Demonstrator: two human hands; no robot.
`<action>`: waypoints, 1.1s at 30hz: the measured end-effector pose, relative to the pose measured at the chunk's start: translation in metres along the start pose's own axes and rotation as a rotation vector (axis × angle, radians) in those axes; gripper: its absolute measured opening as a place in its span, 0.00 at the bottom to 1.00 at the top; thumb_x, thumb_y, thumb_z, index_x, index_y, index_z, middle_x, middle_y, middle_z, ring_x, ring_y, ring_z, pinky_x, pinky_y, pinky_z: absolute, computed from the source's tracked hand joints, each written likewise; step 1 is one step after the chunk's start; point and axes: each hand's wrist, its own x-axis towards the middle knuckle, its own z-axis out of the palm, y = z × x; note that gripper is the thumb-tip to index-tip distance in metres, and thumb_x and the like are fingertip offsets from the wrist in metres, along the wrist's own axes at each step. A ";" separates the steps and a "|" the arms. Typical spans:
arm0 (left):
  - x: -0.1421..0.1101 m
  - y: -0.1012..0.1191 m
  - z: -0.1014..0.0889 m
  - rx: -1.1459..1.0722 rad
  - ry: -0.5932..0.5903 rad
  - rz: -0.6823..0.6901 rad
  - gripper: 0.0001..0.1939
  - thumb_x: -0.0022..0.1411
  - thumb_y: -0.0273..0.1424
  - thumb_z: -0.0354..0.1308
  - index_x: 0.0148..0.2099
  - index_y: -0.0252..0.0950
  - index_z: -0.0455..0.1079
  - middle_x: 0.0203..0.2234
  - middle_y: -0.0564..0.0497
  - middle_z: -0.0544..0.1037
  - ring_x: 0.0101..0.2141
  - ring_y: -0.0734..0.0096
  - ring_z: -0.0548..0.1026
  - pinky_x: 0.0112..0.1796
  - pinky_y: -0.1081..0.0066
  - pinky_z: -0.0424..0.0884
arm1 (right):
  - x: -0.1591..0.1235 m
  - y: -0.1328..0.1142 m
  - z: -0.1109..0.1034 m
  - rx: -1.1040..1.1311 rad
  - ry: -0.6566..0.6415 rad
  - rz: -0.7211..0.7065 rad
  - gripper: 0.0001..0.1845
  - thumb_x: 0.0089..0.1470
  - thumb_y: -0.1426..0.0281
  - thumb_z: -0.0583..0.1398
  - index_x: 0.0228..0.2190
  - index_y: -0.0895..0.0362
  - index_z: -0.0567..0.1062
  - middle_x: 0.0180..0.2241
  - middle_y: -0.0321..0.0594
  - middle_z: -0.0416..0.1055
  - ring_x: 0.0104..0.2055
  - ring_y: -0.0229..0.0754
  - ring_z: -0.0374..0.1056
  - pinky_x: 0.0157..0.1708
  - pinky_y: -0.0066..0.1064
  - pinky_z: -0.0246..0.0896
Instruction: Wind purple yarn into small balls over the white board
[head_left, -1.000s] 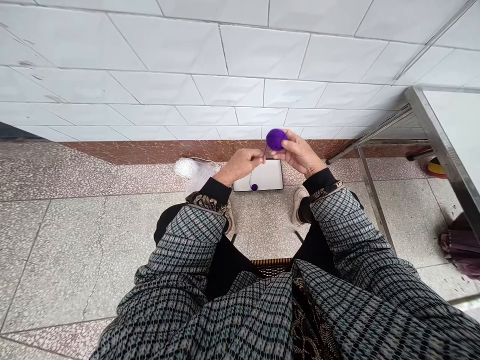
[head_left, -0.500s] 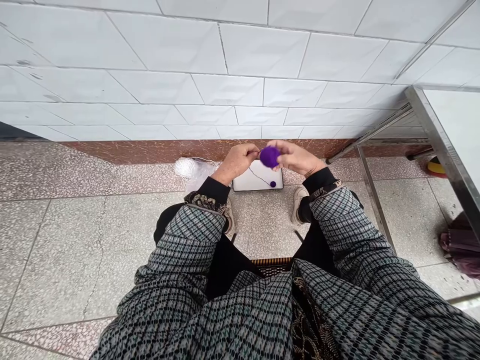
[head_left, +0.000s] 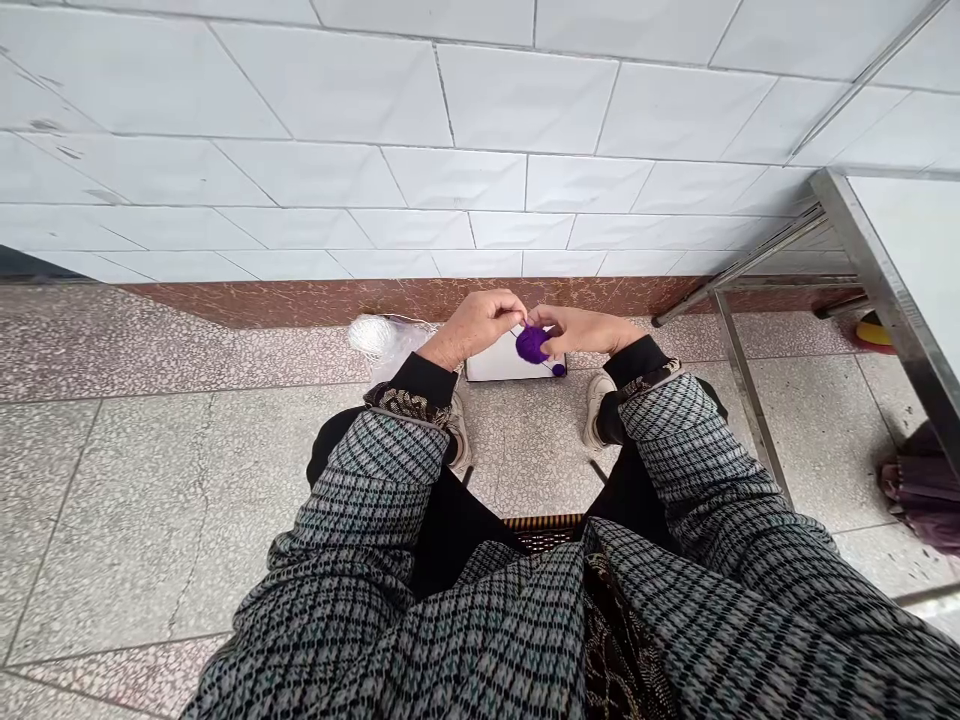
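A purple ball of yarn (head_left: 532, 345) is gripped in the fingers of my right hand (head_left: 581, 330). Close beside it, my left hand (head_left: 484, 325) is closed in a pinch on what appears to be the yarn strand, thin and partly hidden by the fingers. Beneath both hands a shallow white tray (head_left: 495, 368) with a dark rim lies on the floor. A smaller purple ball of yarn (head_left: 559, 370) sits at the tray's right front corner.
White yarn (head_left: 372, 335) in a clear plastic bag (head_left: 397, 345) lies left of the tray. My shoes (head_left: 598, 410) flank the tray. A tiled wall (head_left: 495, 180) rises behind. To the right stands a metal-framed table (head_left: 885, 290).
The large ball has moved slightly down and turned in my right hand. My left hand has come closer to it. The small ball has shifted a little to the right.
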 end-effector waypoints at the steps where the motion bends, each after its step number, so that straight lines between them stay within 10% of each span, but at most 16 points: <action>1: 0.001 -0.002 -0.001 0.005 0.022 -0.014 0.08 0.59 0.28 0.55 0.31 0.34 0.74 0.30 0.50 0.79 0.34 0.69 0.74 0.41 0.68 0.69 | -0.003 -0.003 0.000 0.063 -0.044 -0.038 0.21 0.42 0.78 0.68 0.40 0.55 0.71 0.38 0.37 0.73 0.30 0.34 0.69 0.28 0.27 0.69; 6: 0.003 -0.006 0.002 0.007 0.070 -0.078 0.09 0.61 0.29 0.53 0.32 0.34 0.73 0.27 0.52 0.76 0.30 0.71 0.71 0.37 0.70 0.67 | -0.006 -0.012 -0.009 0.391 0.260 -0.273 0.26 0.48 0.62 0.70 0.46 0.53 0.68 0.41 0.37 0.72 0.33 0.34 0.71 0.33 0.26 0.71; 11: -0.002 0.003 0.006 -0.049 -0.225 0.013 0.09 0.62 0.31 0.55 0.34 0.35 0.75 0.26 0.53 0.76 0.27 0.74 0.69 0.34 0.72 0.66 | 0.005 -0.003 -0.014 0.400 0.544 -0.256 0.22 0.56 0.61 0.67 0.47 0.52 0.65 0.40 0.38 0.72 0.35 0.34 0.72 0.32 0.26 0.71; 16: -0.003 0.004 0.001 -0.041 -0.139 0.014 0.09 0.61 0.30 0.55 0.33 0.34 0.75 0.28 0.51 0.77 0.29 0.73 0.71 0.36 0.71 0.67 | 0.009 0.004 -0.004 -0.022 0.347 0.042 0.20 0.46 0.79 0.67 0.38 0.55 0.68 0.34 0.36 0.71 0.28 0.34 0.67 0.27 0.27 0.66; 22: 0.000 -0.004 -0.003 -0.005 -0.025 -0.067 0.07 0.60 0.27 0.54 0.32 0.33 0.73 0.27 0.52 0.76 0.30 0.73 0.70 0.36 0.71 0.65 | -0.002 -0.002 -0.002 0.121 -0.051 -0.127 0.21 0.44 0.77 0.67 0.41 0.56 0.70 0.39 0.36 0.73 0.33 0.34 0.69 0.32 0.27 0.69; 33: 0.000 0.000 0.012 -0.008 -0.315 0.035 0.08 0.62 0.29 0.53 0.33 0.34 0.73 0.25 0.54 0.73 0.27 0.75 0.68 0.33 0.73 0.64 | 0.009 -0.001 -0.012 0.425 0.525 -0.279 0.25 0.50 0.58 0.70 0.42 0.52 0.64 0.34 0.34 0.69 0.31 0.33 0.68 0.29 0.25 0.66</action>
